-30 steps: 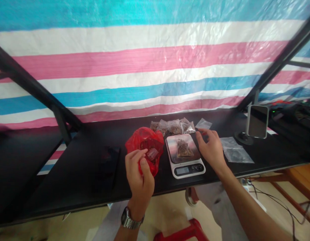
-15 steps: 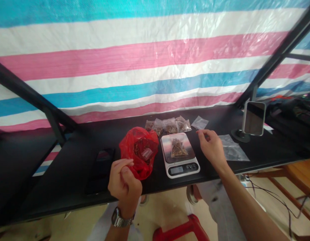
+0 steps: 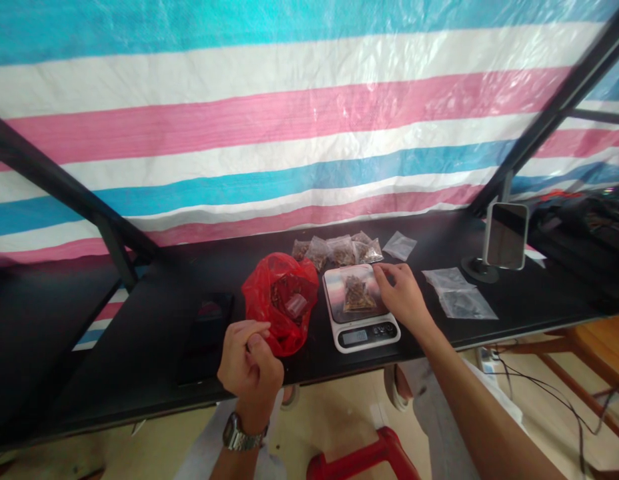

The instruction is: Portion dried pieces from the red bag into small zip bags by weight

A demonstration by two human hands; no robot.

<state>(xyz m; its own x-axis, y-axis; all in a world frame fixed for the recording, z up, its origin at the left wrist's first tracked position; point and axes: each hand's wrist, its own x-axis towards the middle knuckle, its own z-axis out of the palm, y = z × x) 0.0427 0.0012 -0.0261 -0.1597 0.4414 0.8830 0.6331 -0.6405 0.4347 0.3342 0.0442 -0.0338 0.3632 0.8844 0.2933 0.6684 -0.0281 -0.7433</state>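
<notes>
A kitchen scale [image 3: 369,338], white with a dark display strip, stands on the black table. On its plate lies a small clear zip bag [image 3: 359,297] with brown dried bits in it. My right hand [image 3: 402,293] is at the plate's upper right edge, fingers drawn together in a pinch; anything between them is too small to make out. To the left, a red plastic bag [image 3: 259,287] gapes open over brown dried bits and a small clear piece of plastic [image 3: 295,305]. My left hand [image 3: 250,360] is loosely closed at that bag's near edge, its inner fingers hidden.
Several filled zip bags [image 3: 342,251] lie in a row behind the scale. One flat bag [image 3: 399,246] is right of them, more flat bags [image 3: 459,295] further right. A phone [image 3: 505,235] stands on a holder; a dark flat object [image 3: 207,333] lies left. A red stool [image 3: 364,457] is below.
My right hand has moved left, from beside the scale to over the plate's right edge. My left hand stays nearly in place, closed. The whole view has shifted slightly.
</notes>
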